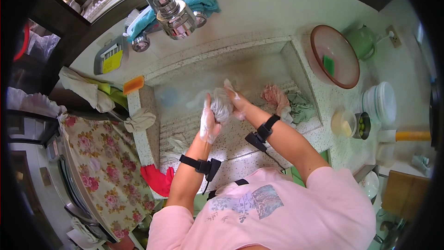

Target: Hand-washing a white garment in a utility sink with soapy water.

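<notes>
Between my left hand (209, 119) and my right hand (236, 100), a bunched, wet whitish-grey cloth (221, 107) is held over a stone laundry sink (305, 73). Suds coat both hands and wrists. Ridges like a washboard (180, 123) line the sloping near part of the sink, and cloudy water (222, 66) lies at its far side. A crumpled pink cloth (274, 96) and a grey-green cloth (299, 108) rest on the ridges to the right. Near my left forearm lies a thin whitish cloth (177, 146).
A chrome faucet (177, 17) juts above the sink's far side. An orange sponge (133, 84), a pale cloth (140, 119) and a red cloth (158, 180) lie along the left rim. Rightward stand a brown-rimmed basin (341, 55), a green kettle (362, 43) and a lidded white tub (380, 102).
</notes>
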Demonstrator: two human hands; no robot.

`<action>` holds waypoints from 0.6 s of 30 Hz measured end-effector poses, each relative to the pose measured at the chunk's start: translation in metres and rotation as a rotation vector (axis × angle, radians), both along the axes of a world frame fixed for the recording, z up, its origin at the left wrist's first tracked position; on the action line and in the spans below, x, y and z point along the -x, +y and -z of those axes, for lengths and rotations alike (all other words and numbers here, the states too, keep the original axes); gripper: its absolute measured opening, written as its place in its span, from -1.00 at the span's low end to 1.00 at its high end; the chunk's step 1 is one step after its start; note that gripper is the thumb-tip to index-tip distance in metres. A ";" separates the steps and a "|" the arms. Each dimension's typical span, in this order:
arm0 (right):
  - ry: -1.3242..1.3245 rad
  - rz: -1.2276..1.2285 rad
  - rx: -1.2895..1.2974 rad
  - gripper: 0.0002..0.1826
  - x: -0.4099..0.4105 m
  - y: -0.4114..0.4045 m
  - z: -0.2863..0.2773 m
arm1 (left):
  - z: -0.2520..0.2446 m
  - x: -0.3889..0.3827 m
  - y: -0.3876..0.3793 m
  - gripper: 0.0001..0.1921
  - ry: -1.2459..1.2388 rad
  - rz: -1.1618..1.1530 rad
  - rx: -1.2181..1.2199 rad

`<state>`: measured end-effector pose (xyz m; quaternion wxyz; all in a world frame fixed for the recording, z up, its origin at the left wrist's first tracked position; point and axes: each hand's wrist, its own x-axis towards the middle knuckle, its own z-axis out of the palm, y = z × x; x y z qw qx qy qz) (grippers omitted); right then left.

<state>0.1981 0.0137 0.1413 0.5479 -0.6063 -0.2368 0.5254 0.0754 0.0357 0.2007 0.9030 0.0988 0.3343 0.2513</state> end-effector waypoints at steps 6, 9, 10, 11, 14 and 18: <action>-0.132 -0.271 -0.068 -0.74 0.000 -0.009 -0.021 | 0.029 0.024 0.010 -0.66 0.210 0.143 -0.358; 0.192 0.084 -0.112 -0.71 -0.010 -0.010 -0.019 | 0.032 0.020 0.001 -0.83 0.315 -0.048 -0.410; 0.281 0.100 -0.148 -0.67 -0.015 -0.008 -0.027 | 0.039 0.027 0.001 -0.83 0.319 -0.059 -0.411; 0.284 0.089 -0.149 -0.67 -0.016 -0.008 -0.035 | 0.046 0.035 0.003 -0.86 0.330 -0.104 -0.355; 0.319 -0.131 -0.217 -0.66 -0.017 -0.011 -0.054 | 0.051 0.049 0.015 -0.81 0.251 -0.195 -0.265; -0.030 -0.179 -0.132 -0.72 -0.024 -0.015 -0.042 | 0.018 0.041 0.022 -0.69 0.082 -0.078 -0.163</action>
